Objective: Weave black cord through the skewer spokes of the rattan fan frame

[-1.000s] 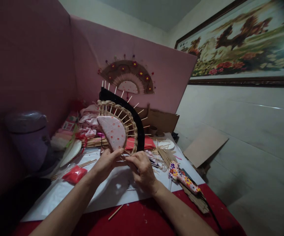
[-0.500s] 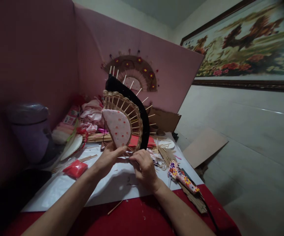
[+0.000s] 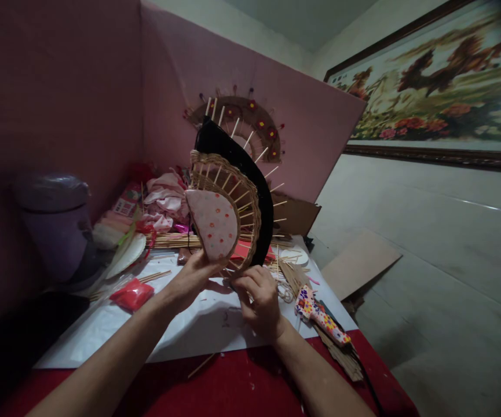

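Fan (image 3: 214, 226) over bench (image 3: 215, 389), 12 o'clock of L hand (image 3: 193, 281) & R hand (image 3: 256, 298). L pinches its 6 o'clock end; R's fingers curl in just beside, grip can't tell. Risk: held low only, fan could tip; hard tug might snap thin sticks (image 3: 261, 154).

held fan (image 3: 213, 226): lower corner hidden behind left-hand grip (image 3: 193, 279) and right-hand grip (image 3: 259, 300)
right fingertips (image 3: 238, 282): contact too small to tell
wall fan (image 3: 271, 145): partly behind held fan
framed picture (image 3: 432, 87): cut off, top and right
packet label (image 3: 125, 207): print unreadable
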Demonstrator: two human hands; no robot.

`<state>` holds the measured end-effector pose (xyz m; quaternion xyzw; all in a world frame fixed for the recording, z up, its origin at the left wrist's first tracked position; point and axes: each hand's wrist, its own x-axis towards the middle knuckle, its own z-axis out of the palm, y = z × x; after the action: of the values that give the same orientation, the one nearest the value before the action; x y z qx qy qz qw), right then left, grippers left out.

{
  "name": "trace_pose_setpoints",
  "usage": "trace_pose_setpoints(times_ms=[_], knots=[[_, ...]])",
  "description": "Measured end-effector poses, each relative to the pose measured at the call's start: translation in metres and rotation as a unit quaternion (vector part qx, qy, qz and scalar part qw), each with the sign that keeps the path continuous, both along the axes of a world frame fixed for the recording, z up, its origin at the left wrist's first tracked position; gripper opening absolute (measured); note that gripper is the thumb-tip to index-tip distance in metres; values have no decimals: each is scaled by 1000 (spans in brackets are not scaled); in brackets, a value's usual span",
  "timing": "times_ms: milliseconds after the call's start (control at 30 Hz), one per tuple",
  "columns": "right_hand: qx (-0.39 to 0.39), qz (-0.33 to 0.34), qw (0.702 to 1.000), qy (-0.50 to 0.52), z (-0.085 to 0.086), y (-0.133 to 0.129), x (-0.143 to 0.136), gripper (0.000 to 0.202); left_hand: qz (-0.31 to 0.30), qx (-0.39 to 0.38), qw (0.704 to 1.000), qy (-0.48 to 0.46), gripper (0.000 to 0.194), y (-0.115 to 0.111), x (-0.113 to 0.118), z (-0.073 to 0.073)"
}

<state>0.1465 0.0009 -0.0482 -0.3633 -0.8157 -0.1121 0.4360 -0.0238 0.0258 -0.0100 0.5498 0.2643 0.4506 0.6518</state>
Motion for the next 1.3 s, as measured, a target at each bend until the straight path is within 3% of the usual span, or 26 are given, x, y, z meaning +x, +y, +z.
trace_pose_setpoints(times_ms=[533,833,1300], knots=[[7,18,1000,16,-3,2,5,13,0,-7,1000,-24,23,5,-1,-5],[-9,7,999,-32,0,1,3,33,-13,-48,998,-49,24,5,-1,-3],[33,18,999,-34,-1,4,2,16,-17,-49,998,-35,25,4,1,-7]])
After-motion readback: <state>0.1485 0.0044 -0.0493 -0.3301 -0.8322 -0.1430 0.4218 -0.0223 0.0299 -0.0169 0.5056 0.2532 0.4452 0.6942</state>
